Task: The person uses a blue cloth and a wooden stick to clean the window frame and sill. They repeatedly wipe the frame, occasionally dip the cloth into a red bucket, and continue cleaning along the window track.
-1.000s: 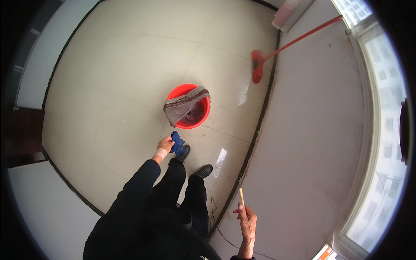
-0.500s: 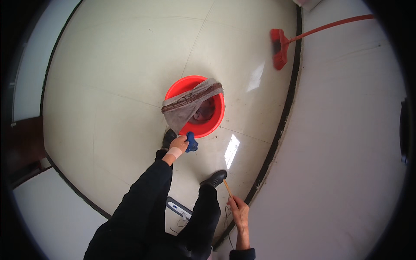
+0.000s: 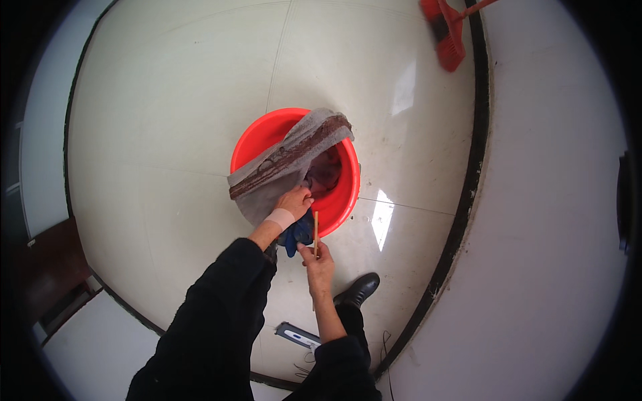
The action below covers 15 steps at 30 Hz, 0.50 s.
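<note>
My left hand point(image 3: 294, 202) is closed over the near rim of a red plastic bucket point(image 3: 343, 207). A dark blue glove point(image 3: 299, 231) hangs beneath it, held in the curled fingers, partly hidden by the hand. Close beside it, my right hand point(image 3: 319, 264) grips a thin light wooden stick point(image 3: 316, 230) that points up toward the rim, its fingertips next to the glove. Across the bucket's opening lies a grey cloth point(image 3: 294, 150) with a dirty brown band. More dark, wet-looking cloth point(image 3: 324, 170) sits inside the bucket.
A red broom point(image 3: 451, 40) leans at the far right by the wall. On the tiled floor point(image 3: 154, 134), a grey and white flat object point(image 3: 297, 334) and thin wires lie near my feet. My black shoe point(image 3: 361, 287) stands right of the bucket. Dark brown furniture point(image 3: 57, 260) is at left.
My right hand has moved up and left with the stick, coming beside my left hand. My left hand has reached forward to the bucket with the glove. The bucket appears closer.
</note>
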### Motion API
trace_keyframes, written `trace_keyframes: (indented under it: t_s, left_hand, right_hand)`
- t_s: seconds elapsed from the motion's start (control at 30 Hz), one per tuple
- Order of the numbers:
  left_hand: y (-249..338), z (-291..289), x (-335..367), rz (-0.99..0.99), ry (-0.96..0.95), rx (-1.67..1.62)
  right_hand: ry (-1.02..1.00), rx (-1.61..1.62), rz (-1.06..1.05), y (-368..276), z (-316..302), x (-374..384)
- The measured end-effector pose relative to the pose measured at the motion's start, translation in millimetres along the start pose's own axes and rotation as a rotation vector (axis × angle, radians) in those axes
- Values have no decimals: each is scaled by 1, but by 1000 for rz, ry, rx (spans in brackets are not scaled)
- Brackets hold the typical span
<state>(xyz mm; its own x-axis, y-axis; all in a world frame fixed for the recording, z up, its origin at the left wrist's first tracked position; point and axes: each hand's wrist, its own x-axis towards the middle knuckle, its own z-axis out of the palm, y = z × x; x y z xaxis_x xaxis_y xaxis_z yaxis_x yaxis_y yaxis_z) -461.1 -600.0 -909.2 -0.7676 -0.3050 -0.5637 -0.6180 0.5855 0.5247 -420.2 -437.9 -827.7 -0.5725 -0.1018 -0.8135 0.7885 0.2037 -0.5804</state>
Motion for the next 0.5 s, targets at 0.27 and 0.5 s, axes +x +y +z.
trace_keyframes:
  t_s: [0.27,0.5]
  left_hand:
    - [-35,53,103,-260,37,-27]
    - [-117,87,172,-323,201,-27]
  right_hand:
    - [138,-170,-152,8,16,14]
    - [96,-75,-85,11,13,14]
